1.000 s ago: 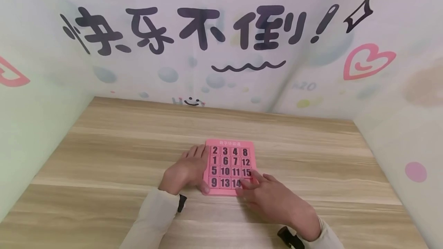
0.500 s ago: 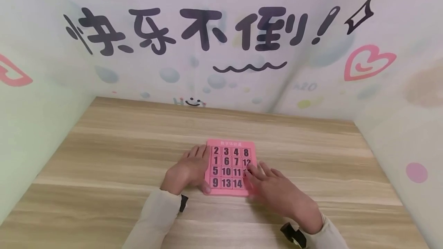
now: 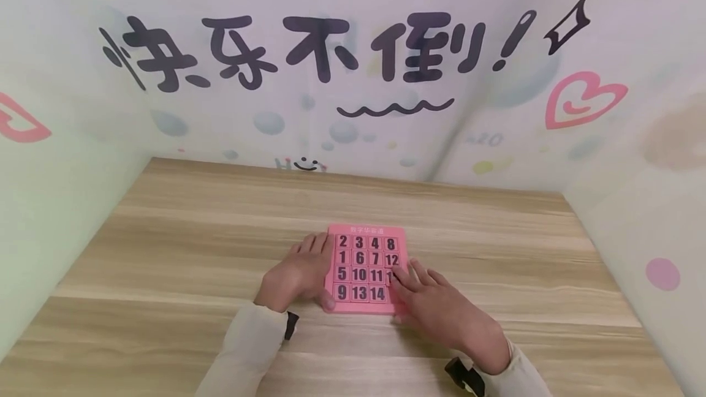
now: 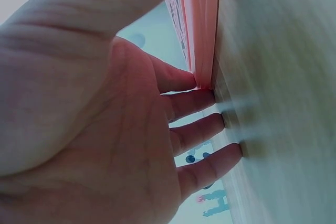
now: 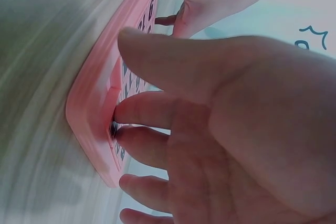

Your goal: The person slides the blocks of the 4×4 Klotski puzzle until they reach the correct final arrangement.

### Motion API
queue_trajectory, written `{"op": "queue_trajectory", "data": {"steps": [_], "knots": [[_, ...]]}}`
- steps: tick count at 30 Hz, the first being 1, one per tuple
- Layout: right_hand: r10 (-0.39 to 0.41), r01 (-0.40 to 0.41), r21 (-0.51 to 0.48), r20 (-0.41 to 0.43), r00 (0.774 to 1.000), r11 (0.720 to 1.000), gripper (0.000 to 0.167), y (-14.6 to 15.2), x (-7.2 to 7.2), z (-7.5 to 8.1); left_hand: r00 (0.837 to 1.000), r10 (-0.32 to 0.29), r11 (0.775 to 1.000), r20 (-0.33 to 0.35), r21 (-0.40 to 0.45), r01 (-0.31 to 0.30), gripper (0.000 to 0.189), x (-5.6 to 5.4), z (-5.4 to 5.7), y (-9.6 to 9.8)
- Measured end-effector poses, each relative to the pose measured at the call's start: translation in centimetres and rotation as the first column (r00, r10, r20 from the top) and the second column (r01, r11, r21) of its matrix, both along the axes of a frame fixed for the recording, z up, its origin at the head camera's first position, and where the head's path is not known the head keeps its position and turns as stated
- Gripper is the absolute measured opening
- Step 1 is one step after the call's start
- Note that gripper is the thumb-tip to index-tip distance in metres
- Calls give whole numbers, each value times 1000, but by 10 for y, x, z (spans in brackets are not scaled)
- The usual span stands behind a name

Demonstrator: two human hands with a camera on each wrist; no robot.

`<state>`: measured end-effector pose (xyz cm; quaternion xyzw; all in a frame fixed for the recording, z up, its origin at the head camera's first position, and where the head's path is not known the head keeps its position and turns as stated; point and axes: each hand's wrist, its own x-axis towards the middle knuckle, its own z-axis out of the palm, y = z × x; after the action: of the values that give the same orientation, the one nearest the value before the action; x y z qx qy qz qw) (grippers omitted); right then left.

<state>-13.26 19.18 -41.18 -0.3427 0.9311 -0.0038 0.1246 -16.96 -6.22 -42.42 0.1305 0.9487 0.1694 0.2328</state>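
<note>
A pink number sliding puzzle (image 3: 366,309) lies flat on the wooden table, its black-numbered square tiles in rows. Along its left edge rests my left hand (image 3: 300,271), thumb at the lower left corner. In the left wrist view its fingers (image 4: 197,132) stretch out, tips at the puzzle's side and on the table. My right hand (image 3: 441,308) reaches over the right edge, index and middle fingertips touching the partly covered tile at the right end of the third row. The right thumb (image 5: 152,51) extends over the frame's near rim in the right wrist view.
The wooden table (image 3: 220,201) spreads around the puzzle. Behind it stands a white printed backdrop (image 3: 309,127) with large dark characters, bubbles and a smiley face. A pale side wall (image 3: 60,201) rises at the left, another with a pink heart (image 3: 584,100) at the right.
My right fingers have moved up from the lower right corner to the third-row tile, and the thumb has drawn back off the 14 tile. The left hand stays put.
</note>
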Motion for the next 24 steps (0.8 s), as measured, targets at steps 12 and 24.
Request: {"op": "queue_trajectory", "data": {"steps": [12,24], "knots": [[-3,2,20,25,1000,1000,61,0,0,3,1000,-2,1000,-3,6,3,127,0,-1,-1],[9,-10,18,29,1000,1000,60,1,0,4,1000,-19,1000,-3,-10,19,127,-3,1,-2]]}}
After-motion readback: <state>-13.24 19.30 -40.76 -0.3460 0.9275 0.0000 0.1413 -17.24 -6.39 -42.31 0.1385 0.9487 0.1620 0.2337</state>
